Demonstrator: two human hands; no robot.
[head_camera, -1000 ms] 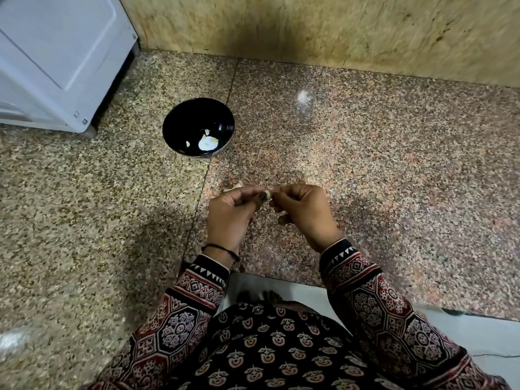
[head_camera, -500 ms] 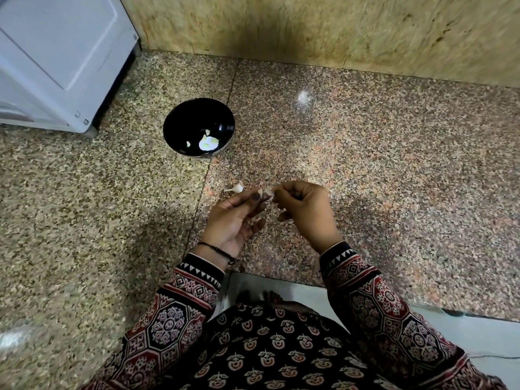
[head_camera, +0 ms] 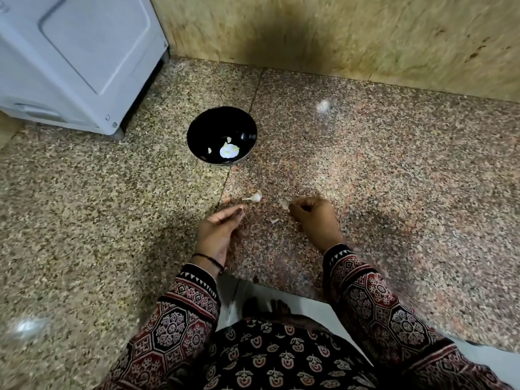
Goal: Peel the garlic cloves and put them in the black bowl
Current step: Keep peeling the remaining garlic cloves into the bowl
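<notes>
Since the round glossy black bowl (head_camera: 197, 130) is where finished cloves belong, it holds one pale peeled garlic clove (head_camera: 229, 151) low against its near wall, with two small pale bits close beside it. Nearer the person than the bowl, an unpeeled whitish garlic clove with a thin papery tail (head_camera: 254, 197) lies on the counter, probably parked within easy reach for its turn.

The left hand (head_camera: 218, 232), nearer than the bowl and just short of that clove, has its fingers stretched almost straight, tips towards the clove's tail. Nothing shows in it, and it looks set to pick the clove up. The right hand (head_camera: 316, 219), nearer than the bowl and off to its right, is curled, its fingertips pinching a small pale piece (head_camera: 284, 204). Whether that is clove or loose skin is too small to tell. A curled papery skin scrap (head_camera: 274, 220) lies on the counter between the two hands, kept out of the bowl, I judge, so that only cleaned cloves go in.

Under everything runs a polished speckled brown-and-pink granite counter (head_camera: 394, 192), with a dark joint line passing by the bowl's right side. Left of and behind the bowl stands a white boxy appliance (head_camera: 84, 60). Behind the bowl rises a yellowish stone wall (head_camera: 365, 38) with a dark shadow on it.
</notes>
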